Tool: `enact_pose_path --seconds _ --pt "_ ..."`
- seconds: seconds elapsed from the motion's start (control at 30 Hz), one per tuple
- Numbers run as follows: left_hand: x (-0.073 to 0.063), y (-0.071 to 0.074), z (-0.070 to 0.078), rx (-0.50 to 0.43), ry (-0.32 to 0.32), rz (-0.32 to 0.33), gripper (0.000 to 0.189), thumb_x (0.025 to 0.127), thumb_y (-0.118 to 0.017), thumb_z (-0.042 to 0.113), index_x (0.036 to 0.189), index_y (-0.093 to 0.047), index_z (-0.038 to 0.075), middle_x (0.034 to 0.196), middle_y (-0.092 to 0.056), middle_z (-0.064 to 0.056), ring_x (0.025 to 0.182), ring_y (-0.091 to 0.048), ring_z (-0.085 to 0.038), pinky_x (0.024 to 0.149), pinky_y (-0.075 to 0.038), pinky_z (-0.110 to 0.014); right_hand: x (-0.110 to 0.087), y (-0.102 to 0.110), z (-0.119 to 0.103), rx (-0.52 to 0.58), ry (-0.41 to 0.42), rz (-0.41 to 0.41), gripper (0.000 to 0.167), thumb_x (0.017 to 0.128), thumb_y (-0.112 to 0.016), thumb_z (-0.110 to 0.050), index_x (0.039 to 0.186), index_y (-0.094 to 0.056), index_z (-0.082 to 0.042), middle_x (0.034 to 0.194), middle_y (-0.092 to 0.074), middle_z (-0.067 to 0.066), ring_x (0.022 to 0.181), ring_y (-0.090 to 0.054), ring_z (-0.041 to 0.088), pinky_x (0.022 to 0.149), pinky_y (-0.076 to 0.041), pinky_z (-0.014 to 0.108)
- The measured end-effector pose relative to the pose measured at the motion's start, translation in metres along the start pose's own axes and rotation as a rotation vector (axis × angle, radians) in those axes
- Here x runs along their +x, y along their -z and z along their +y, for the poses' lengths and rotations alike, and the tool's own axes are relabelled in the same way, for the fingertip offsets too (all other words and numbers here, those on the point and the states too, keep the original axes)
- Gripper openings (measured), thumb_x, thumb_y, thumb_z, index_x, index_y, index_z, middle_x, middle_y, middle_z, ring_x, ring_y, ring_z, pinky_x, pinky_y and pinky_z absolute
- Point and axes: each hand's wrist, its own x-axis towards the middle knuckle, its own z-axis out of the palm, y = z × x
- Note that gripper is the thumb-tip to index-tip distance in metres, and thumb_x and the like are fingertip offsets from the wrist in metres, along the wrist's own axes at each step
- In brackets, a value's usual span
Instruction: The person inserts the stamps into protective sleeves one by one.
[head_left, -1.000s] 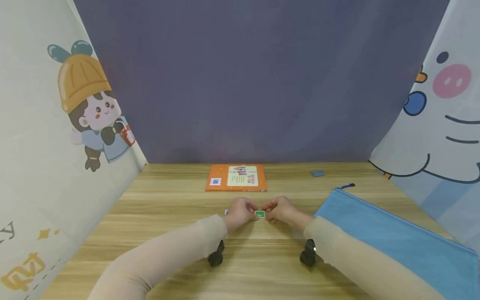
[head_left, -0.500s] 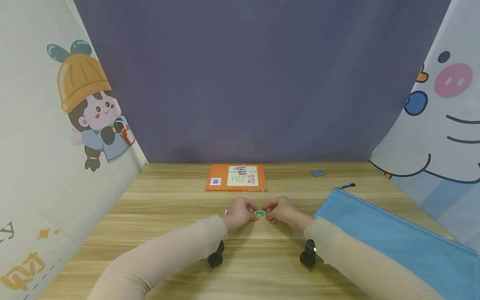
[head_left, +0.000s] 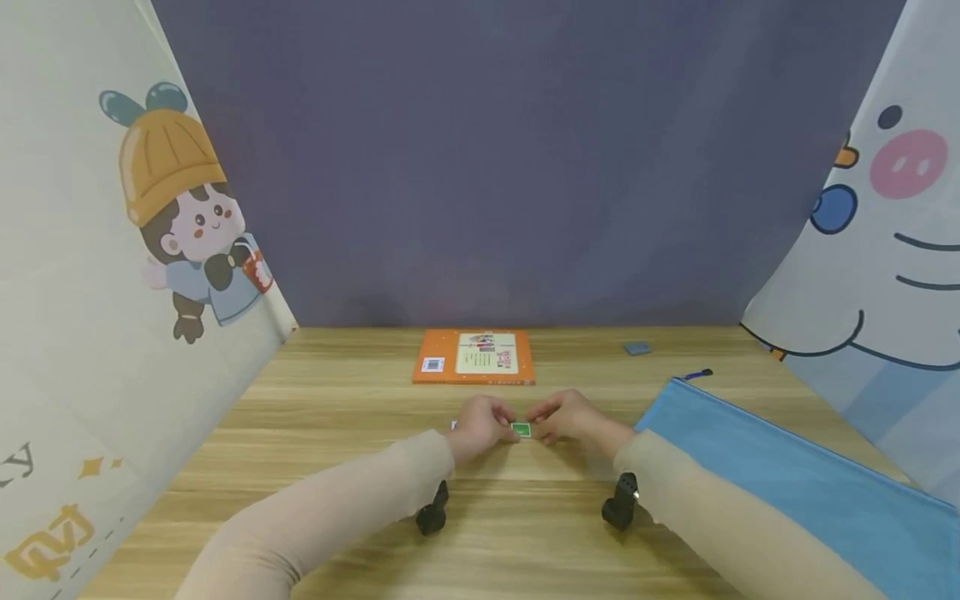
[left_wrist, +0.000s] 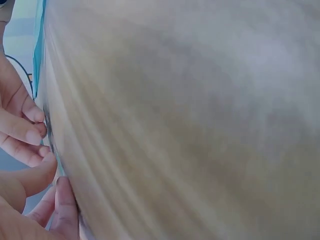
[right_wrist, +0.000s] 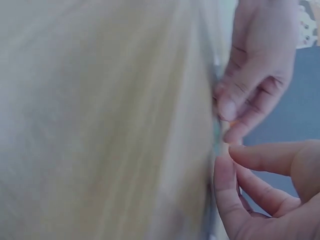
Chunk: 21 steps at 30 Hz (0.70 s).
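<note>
- Head view, left of centre on the wood-grain tabletop (head_left: 330, 408): a small white-and-blue piece (head_left: 453, 425) shows just beside the left hand, mostly hidden.
- Centre, farther back: an orange book (head_left: 435, 346) lies flat, barcode showing.
- Centre: the left hand (head_left: 477, 425) has its fingers bent, thumb and fingertips nearly together at the card's left edge; whether they pinch or merely touch it, I cannot tell.
- Between the hands: the small green card (head_left: 521, 430), white-bordered, looks wider side to side, so its long axis seems to run from hand to hand; neither is clearly nearer.
- Right of centre: the right hand (head_left: 572, 418) curls toward the card's right edge, its fingertips close together; grip unclear.
- Farther right: a grey-blue block (head_left: 637, 348), then a blue zip pouch (head_left: 780, 475) at lower right.
</note>
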Motion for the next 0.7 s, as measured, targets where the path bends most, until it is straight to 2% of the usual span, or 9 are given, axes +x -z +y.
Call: enact_pose_path --seconds 0.07,0.13,0.23,0.33,0.4,0.53,0.7 --pt "0.0 0.003 0.001 -0.007 -0.004 -0.016 0.03 0.068 -0.085 0.002 0.094 -0.071 0.0 0.078 -0.065 -0.005 0.07 -0.056 -0.012 0.064 -0.05 -0.022 0.001 0.006 -0.003 -0.015 0.007 -0.003 0.033 0.078 -0.068 0.009 0.111 -0.065 0.009 0.1 -0.064 0.017 0.072 -0.065 0.018 0.069 -0.061 0.03" --pt "-0.002 0.007 0.004 0.004 -0.04 -0.023 0.029 0.069 -0.083 -0.001 0.096 -0.07 -0.001 0.077 -0.065 -0.004 0.07 -0.057 -0.012 0.064 -0.051 -0.022 0.002 0.014 -0.006 -0.038 0.016 -0.007 0.035 0.08 -0.067 0.007 0.115 -0.063 0.008 0.106 -0.064 0.019 0.078 -0.067 0.022 0.073 -0.061 0.033" --pt "-0.003 0.011 0.011 -0.013 -0.058 -0.028 0.03 0.072 -0.08 -0.002 0.101 -0.069 -0.002 0.083 -0.068 -0.006 0.073 -0.06 -0.011 0.066 -0.055 -0.022 0.003 0.026 -0.011 -0.055 0.028 -0.02 0.037 0.084 -0.066 0.004 0.121 -0.06 0.008 0.112 -0.062 0.022 0.089 -0.066 0.026 0.08 -0.061 0.036" --pt "-0.006 0.009 0.02 -0.042 -0.035 -0.026 0.033 0.076 -0.079 0.0 0.107 -0.068 -0.002 0.092 -0.071 -0.01 0.079 -0.065 -0.014 0.069 -0.058 -0.024 0.006 0.038 -0.012 -0.096 0.06 -0.025 0.04 0.085 -0.067 0.001 0.123 -0.058 0.009 0.113 -0.062 0.023 0.092 -0.065 0.027 0.081 -0.06 0.039" --pt "-0.009 0.005 0.026 -0.071 -0.008 -0.038 0.035 0.078 -0.079 0.003 0.11 -0.067 -0.002 0.096 -0.072 -0.012 0.083 -0.067 -0.016 0.072 -0.059 -0.025 0.007 0.045 -0.01 -0.146 0.085 -0.019 0.04 0.086 -0.068 -0.001 0.124 -0.058 0.008 0.113 -0.063 0.023 0.092 -0.065 0.026 0.08 -0.06 0.039" --pt "-0.019 -0.008 0.034 -0.117 0.001 -0.064 0.039 0.079 -0.08 0.01 0.113 -0.066 0.0 0.101 -0.073 -0.012 0.083 -0.069 -0.016 0.072 -0.059 -0.026 0.009 0.057 -0.003 -0.237 0.108 0.004 0.04 0.086 -0.068 -0.004 0.124 -0.059 0.007 0.112 -0.066 0.021 0.095 -0.064 0.025 0.081 -0.059 0.037" --pt "-0.03 -0.028 0.039 -0.203 0.029 -0.094 0.047 0.076 -0.082 0.014 0.118 -0.064 0.002 0.113 -0.07 -0.013 0.086 -0.068 -0.015 0.072 -0.06 -0.026 0.011 0.066 0.007 -0.251 0.109 0.005 0.042 0.087 -0.065 0.0 0.126 -0.055 0.01 0.112 -0.066 0.024 0.104 -0.063 0.034 0.086 -0.058 0.038"
